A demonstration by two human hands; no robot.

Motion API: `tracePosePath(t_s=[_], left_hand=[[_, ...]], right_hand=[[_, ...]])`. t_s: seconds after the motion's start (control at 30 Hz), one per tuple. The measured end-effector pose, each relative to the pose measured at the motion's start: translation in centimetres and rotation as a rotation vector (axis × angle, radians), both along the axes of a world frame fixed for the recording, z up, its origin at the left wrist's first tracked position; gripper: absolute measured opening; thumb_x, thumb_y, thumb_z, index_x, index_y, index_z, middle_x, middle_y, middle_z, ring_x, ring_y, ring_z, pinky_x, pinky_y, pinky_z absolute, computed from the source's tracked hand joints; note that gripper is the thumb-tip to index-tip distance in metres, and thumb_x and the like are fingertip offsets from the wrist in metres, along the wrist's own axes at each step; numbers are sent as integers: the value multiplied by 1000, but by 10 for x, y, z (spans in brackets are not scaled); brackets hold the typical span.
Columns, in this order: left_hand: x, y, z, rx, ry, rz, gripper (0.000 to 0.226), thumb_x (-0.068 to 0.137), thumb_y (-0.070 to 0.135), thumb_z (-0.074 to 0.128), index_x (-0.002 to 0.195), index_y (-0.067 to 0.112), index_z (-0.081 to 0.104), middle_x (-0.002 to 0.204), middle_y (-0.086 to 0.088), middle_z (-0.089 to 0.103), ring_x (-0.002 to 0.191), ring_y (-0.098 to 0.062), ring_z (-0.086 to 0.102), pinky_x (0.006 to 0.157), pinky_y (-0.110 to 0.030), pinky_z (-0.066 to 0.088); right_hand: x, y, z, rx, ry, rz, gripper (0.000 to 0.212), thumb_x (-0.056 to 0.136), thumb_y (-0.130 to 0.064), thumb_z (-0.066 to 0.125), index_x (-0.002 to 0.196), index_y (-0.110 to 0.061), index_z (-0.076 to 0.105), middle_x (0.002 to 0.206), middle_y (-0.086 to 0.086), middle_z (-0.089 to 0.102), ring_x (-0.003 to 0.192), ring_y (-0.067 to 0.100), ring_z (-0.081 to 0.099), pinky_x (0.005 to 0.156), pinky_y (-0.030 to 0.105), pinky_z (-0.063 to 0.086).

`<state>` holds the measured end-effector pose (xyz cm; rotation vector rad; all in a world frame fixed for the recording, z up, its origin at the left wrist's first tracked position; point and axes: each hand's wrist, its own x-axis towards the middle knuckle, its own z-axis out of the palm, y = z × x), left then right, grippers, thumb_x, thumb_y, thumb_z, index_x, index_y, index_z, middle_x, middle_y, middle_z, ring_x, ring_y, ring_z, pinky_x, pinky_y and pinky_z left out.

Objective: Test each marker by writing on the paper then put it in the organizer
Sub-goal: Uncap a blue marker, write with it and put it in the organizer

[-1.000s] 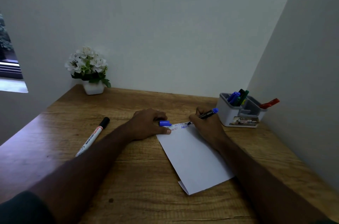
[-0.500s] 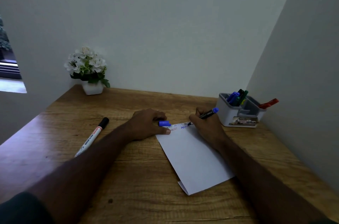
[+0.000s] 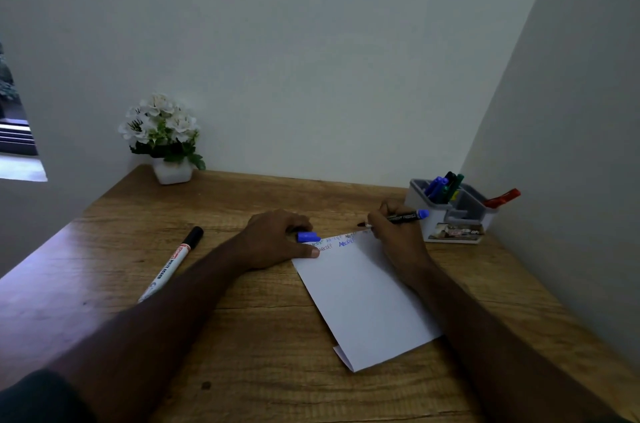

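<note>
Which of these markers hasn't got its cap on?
The blue-ended marker in the right hand: its cap is under the left hand. The black-capped marker on the table and those in the organizer look capped.

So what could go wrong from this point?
The right hand holds the uncapped blue marker with its tip just past the paper's far edge, so it could ink the wooden desk. The cap sits under the left hand and might roll off. The black-capped marker may go untested.
</note>
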<state>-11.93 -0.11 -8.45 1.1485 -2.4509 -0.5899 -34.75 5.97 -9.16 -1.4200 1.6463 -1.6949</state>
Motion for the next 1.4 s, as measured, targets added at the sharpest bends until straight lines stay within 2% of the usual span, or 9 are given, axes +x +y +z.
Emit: tracePosePath(t_s=[0.2,0.3,0.47,0.63,0.77,0.93,1.1,1.23,1.4], left_hand=[[4,-2,-1,13,145,-38,26,89,34,66,110,20,71,110,3,71,99,-12,63,92,-43,50],[3,-4,-4,-4,164,-8,29,86,23,70,114,16,70,119,1,68,106,-11,60,96,-38,49],[8,-6,-3,28,453,36,23,83,18,73,105,23,71,104,12,68,97,2,59,80,-16,41],[6,0,2,42,602,-11,22,80,12,75,99,20,73,95,10,72,90,4,63,69,1,37],[2,6,5,51,621,-51,21,78,14,77,97,22,73,94,11,72,90,2,63,70,-6,40],[-2,9,6,63,579,-77,21,79,16,77,97,25,73,91,23,70,89,4,62,74,-23,41],[-4,13,10,78,613,-154,22,77,15,78,92,30,74,92,16,73,85,2,64,69,-11,47],[-3,17,13,140,653,-171,22,78,15,78,90,33,76,93,11,74,82,-1,66,67,-10,50],[-4,19,12,195,650,-146,19,80,15,77,90,31,76,92,12,74,82,-2,67,67,-12,50]], right_hand=[[8,7,8,-120,134,125,15,81,-5,71,70,-6,60,69,9,64,69,17,61,63,26,45],[15,14,11,-78,109,293,15,84,-12,67,70,-13,63,70,8,64,69,12,62,64,21,45],[17,16,18,-97,-167,453,15,82,-3,58,72,-14,61,78,28,69,54,23,53,51,25,37],[13,14,15,-97,-167,481,13,84,-5,60,71,-6,62,71,27,66,53,24,48,49,31,36],[14,13,14,-110,-216,500,17,84,-2,59,69,-10,64,67,25,64,54,23,46,48,27,38],[15,13,11,-95,-215,519,10,85,-3,60,79,4,61,69,23,66,55,25,47,50,27,38],[15,13,12,-22,-279,589,7,85,-5,63,80,-3,58,74,23,68,51,22,49,48,26,41],[12,13,15,18,-382,612,17,82,-3,67,70,-4,56,59,13,56,48,16,41,46,25,28],[11,16,16,57,-408,624,18,82,-4,67,71,-1,53,57,10,52,45,13,36,55,37,16]])
